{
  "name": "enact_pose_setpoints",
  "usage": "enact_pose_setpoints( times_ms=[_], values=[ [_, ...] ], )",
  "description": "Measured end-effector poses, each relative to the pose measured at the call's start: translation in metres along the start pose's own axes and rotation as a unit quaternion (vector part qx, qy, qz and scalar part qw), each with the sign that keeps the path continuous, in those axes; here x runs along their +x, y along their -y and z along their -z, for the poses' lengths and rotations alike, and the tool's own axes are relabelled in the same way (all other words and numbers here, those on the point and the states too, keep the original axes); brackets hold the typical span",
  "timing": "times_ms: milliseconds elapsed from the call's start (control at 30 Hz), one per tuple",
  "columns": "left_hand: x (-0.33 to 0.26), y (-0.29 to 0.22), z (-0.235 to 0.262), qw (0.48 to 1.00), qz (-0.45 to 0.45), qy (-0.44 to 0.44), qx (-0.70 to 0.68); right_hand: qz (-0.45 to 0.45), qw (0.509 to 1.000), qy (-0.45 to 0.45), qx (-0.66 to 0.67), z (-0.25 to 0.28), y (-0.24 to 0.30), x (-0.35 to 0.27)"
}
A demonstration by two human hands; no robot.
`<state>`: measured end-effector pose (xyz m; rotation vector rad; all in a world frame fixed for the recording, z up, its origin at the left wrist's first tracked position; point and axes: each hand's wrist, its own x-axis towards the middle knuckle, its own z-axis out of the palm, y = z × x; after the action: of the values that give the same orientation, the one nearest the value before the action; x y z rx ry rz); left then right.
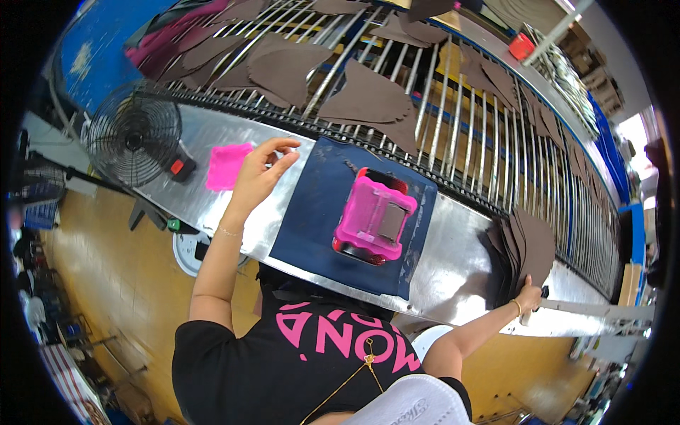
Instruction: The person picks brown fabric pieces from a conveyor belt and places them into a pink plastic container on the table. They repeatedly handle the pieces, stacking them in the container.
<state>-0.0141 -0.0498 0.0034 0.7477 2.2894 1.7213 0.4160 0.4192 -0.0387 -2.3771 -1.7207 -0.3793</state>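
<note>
I'd have the right hand, its grip unclear, part the brown fabric panels lightly, left hand empty.

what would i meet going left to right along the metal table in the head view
black fan → flat pink piece → left hand → pink frame → stack of brown pieces
</note>
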Motion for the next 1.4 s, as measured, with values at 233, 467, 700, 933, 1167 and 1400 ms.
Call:
enact_pose_setpoints(
  times_ms=[233, 467, 700, 933, 1167, 1400],
  values=[
    [-0.002, 0.000, 0.003, 1.000, -0.011, 0.005, 0.004, 0.054, 0.997, 0.033, 0.039, -0.042, -0.012, 0.040],
    [-0.001, 0.007, 0.000, 1.000, -0.017, 0.017, 0.014, 0.041, 0.994, 0.102, 0.019, -0.041, -0.017, 0.065],
    [0.011, -0.011, -0.008, 0.997, -0.048, 0.041, 0.034, 0.236, 0.934, -0.069, 0.259, 0.001, 0.030, 0.025],
    [0.028, -0.055, -0.031, 0.988, -0.154, -0.011, -0.007, 0.313, 0.652, 0.176, 0.668, 0.179, 0.128, -0.142],
    [0.028, -0.068, 0.017, 0.980, 0.008, 0.113, -0.164, 0.534, 0.501, 0.223, 0.644, 0.177, 0.160, -0.222],
    [0.008, -0.063, 0.061, 0.997, -0.070, -0.001, -0.023, 0.602, 0.459, 0.345, 0.555, 0.150, 0.161, -0.248]
  ],
)
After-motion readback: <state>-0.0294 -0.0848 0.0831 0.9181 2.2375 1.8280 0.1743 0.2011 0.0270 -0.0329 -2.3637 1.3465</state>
